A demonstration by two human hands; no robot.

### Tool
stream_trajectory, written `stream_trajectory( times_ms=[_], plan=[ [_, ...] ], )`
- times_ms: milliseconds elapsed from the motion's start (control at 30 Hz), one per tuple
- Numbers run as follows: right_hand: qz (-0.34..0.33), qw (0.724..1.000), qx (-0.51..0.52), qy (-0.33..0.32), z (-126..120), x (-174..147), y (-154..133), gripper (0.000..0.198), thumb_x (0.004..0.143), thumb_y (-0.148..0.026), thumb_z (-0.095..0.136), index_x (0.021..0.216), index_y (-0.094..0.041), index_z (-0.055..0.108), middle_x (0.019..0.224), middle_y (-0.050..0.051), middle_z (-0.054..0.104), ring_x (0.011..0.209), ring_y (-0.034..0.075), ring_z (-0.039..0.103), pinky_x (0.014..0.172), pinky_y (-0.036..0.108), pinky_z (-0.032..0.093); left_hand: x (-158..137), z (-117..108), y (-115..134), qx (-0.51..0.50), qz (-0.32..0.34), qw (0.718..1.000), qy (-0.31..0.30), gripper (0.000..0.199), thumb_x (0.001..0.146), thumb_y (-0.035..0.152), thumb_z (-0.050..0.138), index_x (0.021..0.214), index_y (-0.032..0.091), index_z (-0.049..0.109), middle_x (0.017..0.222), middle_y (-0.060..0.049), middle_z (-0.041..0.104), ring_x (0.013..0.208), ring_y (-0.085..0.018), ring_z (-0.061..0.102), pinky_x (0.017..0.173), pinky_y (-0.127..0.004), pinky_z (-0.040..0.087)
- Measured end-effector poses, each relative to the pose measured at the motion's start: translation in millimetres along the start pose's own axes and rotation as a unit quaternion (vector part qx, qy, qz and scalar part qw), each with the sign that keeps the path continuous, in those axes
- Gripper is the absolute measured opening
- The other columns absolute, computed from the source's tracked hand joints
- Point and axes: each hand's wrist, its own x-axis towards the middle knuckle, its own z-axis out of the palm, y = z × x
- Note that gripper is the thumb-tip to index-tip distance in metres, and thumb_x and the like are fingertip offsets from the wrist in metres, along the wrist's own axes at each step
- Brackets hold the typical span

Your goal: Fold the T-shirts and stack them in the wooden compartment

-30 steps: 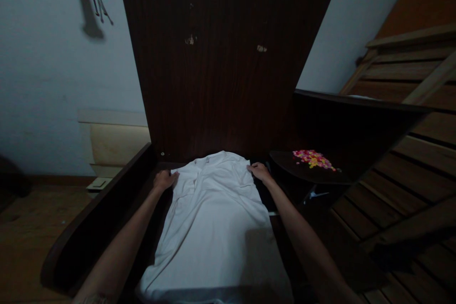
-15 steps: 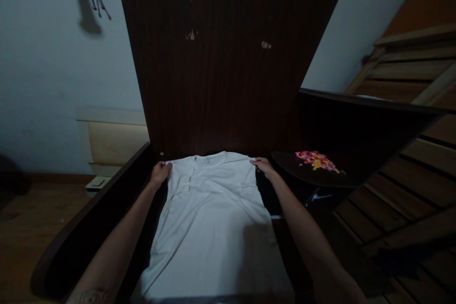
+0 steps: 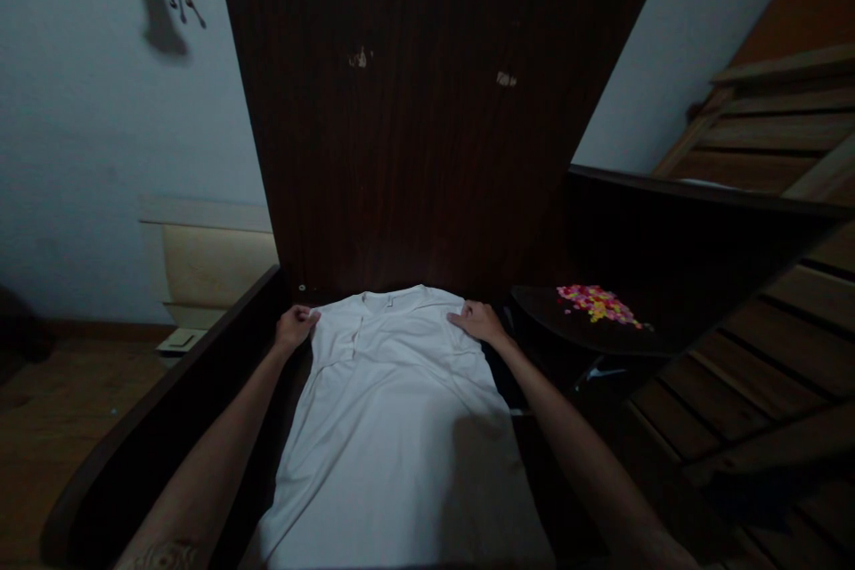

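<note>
A white T-shirt (image 3: 394, 410) lies spread on a dark surface, its neckline toward the tall dark board and its lower end running out at the bottom of the view. Soft creases cross its chest. At the left shoulder corner, my left hand (image 3: 294, 327) pinches the edge of the fabric. My right hand (image 3: 482, 322) is at the opposite shoulder, its thumb lying over the cloth and its fingers closed at the edge. A shadow falls across the lower right of the shirt.
A tall dark wooden board (image 3: 427, 151) rises behind the shirt. Low dark side panels stand at left (image 3: 166, 401) and right. Small pink and yellow pieces (image 3: 598, 305) lie on a rounded shelf (image 3: 548, 321). Wooden slats (image 3: 768, 365) fill the far right.
My right hand has shifted slightly left, from the shoulder's outer corner further onto the shirt. My left hand stays at the left corner. The view has shifted slightly.
</note>
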Motion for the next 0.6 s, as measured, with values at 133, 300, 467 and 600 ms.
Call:
stream_trajectory(
  times_ms=[133, 300, 467, 600],
  plan=[
    [-0.007, 0.994, -0.095, -0.057, 2, -16, -22, 0.053, 0.071, -0.069, 0.061, 0.084, -0.018, 0.066, 0.091, 0.012, 0.070, 0.086, 0.025, 0.065, 0.067, 0.027, 0.043, -5, -3, 5, 0.034, 0.023, 0.999, 0.001, 0.021, 0.060, 0.030, 0.069, 0.070, 0.023, 0.052, 0.061, 0.004, 0.059, 0.070, -0.019, 0.063, 0.073, -0.029, 0.049],
    [-0.025, 0.990, -0.127, -0.057, 5, -26, -35, 0.067, 0.070, -0.074, 0.058, 0.100, -0.015, 0.066, 0.105, 0.019, 0.068, 0.099, 0.031, 0.064, 0.078, 0.035, 0.046, -15, 5, 21, 0.069, 0.078, 0.994, 0.041, 0.021, 0.066, 0.018, 0.061, 0.085, 0.021, 0.053, 0.087, -0.006, 0.063, 0.094, -0.024, 0.060, 0.090, -0.037, 0.045],
    [-0.045, 0.988, -0.137, -0.051, 6, -34, -43, 0.053, 0.078, -0.061, 0.057, 0.103, -0.015, 0.065, 0.110, 0.019, 0.067, 0.099, 0.029, 0.064, 0.079, 0.034, 0.045, -37, 42, 62, 0.062, 0.175, 0.982, 0.018, 0.018, 0.073, 0.017, 0.055, 0.091, 0.020, 0.056, 0.099, -0.007, 0.060, 0.101, -0.022, 0.056, 0.093, -0.037, 0.043],
    [-0.032, 0.987, -0.150, -0.056, 4, -37, -43, 0.030, 0.084, -0.036, 0.053, 0.099, -0.014, 0.066, 0.108, 0.019, 0.068, 0.096, 0.028, 0.065, 0.075, 0.032, 0.045, -62, 80, 101, -0.032, 0.255, 0.961, -0.100, 0.014, 0.075, 0.017, 0.053, 0.089, 0.018, 0.058, 0.095, -0.007, 0.061, 0.090, -0.020, 0.057, 0.088, -0.035, 0.044]
  ],
)
